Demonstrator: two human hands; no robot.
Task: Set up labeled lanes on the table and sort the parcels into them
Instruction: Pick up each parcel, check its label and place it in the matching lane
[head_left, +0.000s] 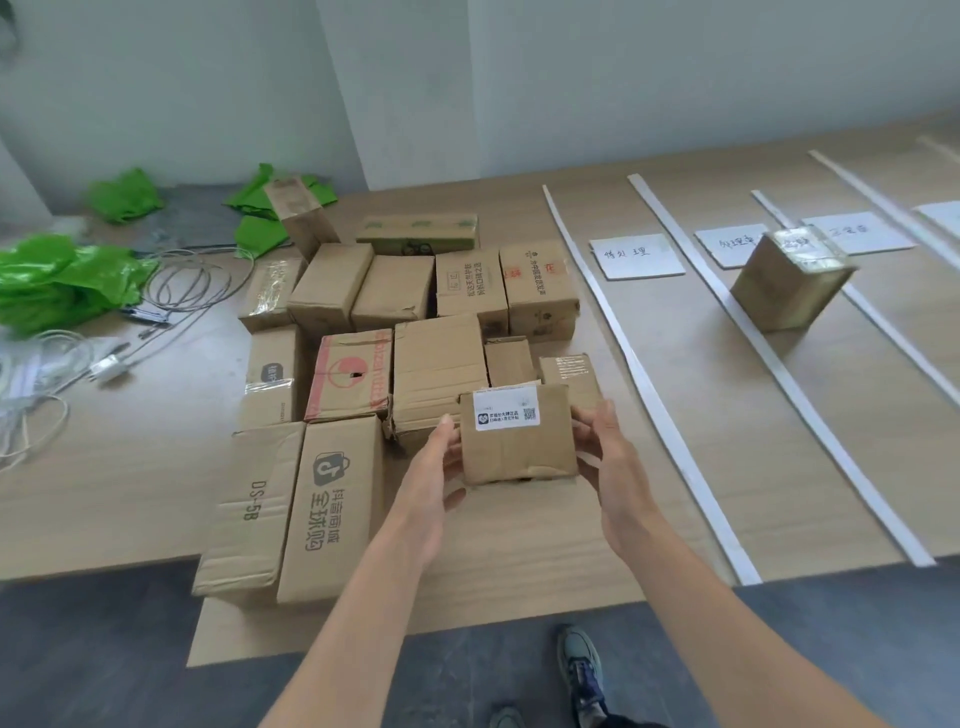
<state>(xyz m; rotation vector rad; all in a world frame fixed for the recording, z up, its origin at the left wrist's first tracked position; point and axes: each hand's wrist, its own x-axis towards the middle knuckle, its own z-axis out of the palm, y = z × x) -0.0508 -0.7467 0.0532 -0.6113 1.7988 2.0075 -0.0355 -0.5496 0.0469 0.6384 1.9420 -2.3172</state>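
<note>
Holding a small parcel (518, 435) — left hand (434, 486), right hand (613, 467) gripping its sides.

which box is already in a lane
The taped box standing alone between two white strips, by the paper labels. The rest are bunched left of the strips, bar the small box in the left hand and right hand.

A parcel-sorting room: cardboard parcels (395, 332) crowd a table (675, 415) marked with tape lanes (639, 374).
</note>
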